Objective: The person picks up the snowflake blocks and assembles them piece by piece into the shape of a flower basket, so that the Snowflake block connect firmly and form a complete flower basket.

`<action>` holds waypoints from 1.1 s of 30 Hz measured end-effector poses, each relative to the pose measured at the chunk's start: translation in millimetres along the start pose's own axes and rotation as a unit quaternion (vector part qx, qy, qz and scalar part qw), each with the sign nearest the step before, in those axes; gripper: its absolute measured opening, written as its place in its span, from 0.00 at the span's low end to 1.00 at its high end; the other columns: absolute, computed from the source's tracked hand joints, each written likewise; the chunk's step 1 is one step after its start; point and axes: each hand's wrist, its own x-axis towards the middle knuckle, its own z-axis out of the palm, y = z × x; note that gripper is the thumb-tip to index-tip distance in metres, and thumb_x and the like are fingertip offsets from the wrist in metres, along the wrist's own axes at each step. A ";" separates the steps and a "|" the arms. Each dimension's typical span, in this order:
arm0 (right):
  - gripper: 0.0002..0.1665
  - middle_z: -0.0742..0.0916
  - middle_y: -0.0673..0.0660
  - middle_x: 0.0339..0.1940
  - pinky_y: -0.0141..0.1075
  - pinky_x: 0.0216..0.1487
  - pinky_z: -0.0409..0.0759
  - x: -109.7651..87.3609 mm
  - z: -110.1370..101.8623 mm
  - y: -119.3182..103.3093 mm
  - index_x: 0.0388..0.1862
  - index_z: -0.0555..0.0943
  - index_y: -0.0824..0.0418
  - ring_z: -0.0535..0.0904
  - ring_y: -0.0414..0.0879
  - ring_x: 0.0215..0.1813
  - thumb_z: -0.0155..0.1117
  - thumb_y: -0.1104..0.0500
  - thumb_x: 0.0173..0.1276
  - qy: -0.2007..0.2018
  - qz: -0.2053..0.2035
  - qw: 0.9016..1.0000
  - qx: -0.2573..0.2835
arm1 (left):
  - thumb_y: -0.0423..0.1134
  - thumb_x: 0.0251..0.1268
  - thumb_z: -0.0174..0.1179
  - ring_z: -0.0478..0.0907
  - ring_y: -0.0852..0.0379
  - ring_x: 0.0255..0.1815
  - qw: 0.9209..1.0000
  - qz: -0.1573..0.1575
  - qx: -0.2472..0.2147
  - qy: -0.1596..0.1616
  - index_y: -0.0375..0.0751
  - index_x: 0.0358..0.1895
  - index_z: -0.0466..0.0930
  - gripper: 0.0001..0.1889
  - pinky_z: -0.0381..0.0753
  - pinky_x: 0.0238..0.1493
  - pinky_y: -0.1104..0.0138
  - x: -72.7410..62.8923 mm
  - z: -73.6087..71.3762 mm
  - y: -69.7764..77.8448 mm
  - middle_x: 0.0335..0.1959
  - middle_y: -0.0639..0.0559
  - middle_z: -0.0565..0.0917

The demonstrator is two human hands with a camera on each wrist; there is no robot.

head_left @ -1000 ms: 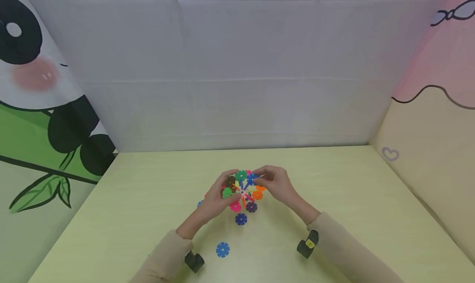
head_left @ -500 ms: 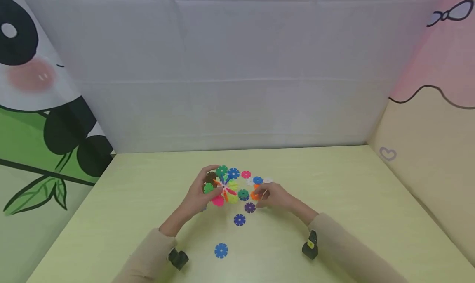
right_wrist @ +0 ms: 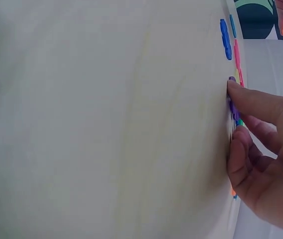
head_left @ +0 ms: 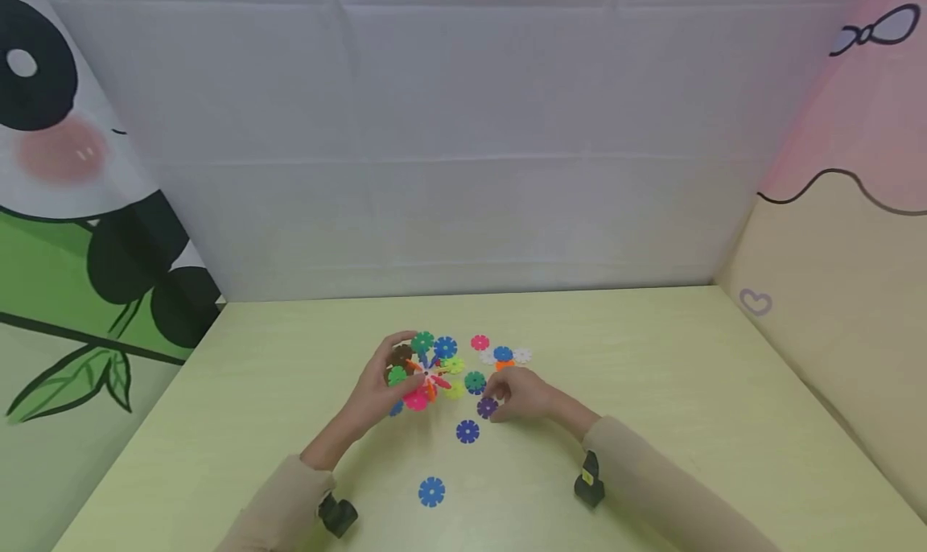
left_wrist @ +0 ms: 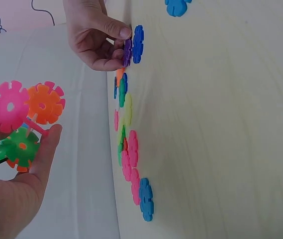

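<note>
Purple disc (head_left: 486, 409), pinched between my right fingers (right_wrist: 260, 102)!
Left of it, my left fingers (left_wrist: 47, 154) grip the colourful cluster (left_wrist: 32, 107); pale worktop (head_left: 521, 496) beneath, white backdrop (head_left: 463, 133) beyond.

Pale table (head_left: 652, 359), white backdrop (head_left: 463, 133), cartoon panel (head_left: 65, 190)

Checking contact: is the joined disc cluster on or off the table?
Off: the left hand holds the cluster up, backdrop showing between it and the table.
</note>
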 end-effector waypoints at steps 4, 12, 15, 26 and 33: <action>0.16 0.83 0.52 0.35 0.29 0.39 0.76 -2.2 0.2 -3.7 0.40 0.81 0.61 0.75 0.41 0.37 0.75 0.67 0.53 0.008 -0.001 1.000 -0.007 | 0.33 0.66 0.62 0.74 0.47 0.55 1.000 0.000 -0.008 -0.003 0.44 0.72 0.61 0.32 0.75 0.56 0.63 -1.9 -0.7 2.0 0.57 0.39 0.76; 0.11 0.84 0.55 0.34 0.26 0.39 0.77 -13.9 -7.5 -11.1 0.39 0.78 0.62 0.76 0.40 0.36 0.68 0.71 0.59 0.042 -0.055 0.998 -0.009 | 0.31 0.66 0.62 0.74 0.48 0.55 0.999 0.001 -0.034 0.007 0.43 0.71 0.61 0.32 0.76 0.55 0.66 -2.4 8.6 13.6 0.56 0.36 0.76; 0.10 0.84 0.59 0.35 0.29 0.38 0.82 -21.8 -15.5 -22.2 0.42 0.79 0.67 0.79 0.41 0.36 0.66 0.71 0.62 0.099 -0.054 0.992 0.057 | 0.31 0.66 0.61 0.74 0.47 0.56 0.999 0.008 -0.046 0.014 0.43 0.71 0.62 0.31 0.76 0.56 0.66 -2.1 15.0 19.7 0.57 0.36 0.76; 0.14 0.85 0.68 0.39 0.30 0.39 0.86 -30.4 -26.6 -54.1 0.50 0.80 0.72 0.83 0.36 0.32 0.64 0.70 0.65 0.275 -0.012 0.931 0.238 | 0.28 0.65 0.61 0.74 0.50 0.53 0.993 0.044 -0.101 0.035 0.40 0.69 0.62 0.30 0.77 0.51 0.74 2.7 40.0 30.0 0.55 0.35 0.76; 0.14 0.85 0.67 0.38 0.25 0.35 0.83 -29.5 -20.8 -55.9 0.48 0.80 0.72 0.81 0.34 0.30 0.65 0.72 0.63 0.304 0.007 0.917 0.259 | 0.27 0.65 0.61 0.75 0.44 0.56 0.991 0.057 -0.109 0.047 0.40 0.69 0.62 0.31 0.77 0.55 0.72 2.3 48.6 27.0 0.59 0.35 0.75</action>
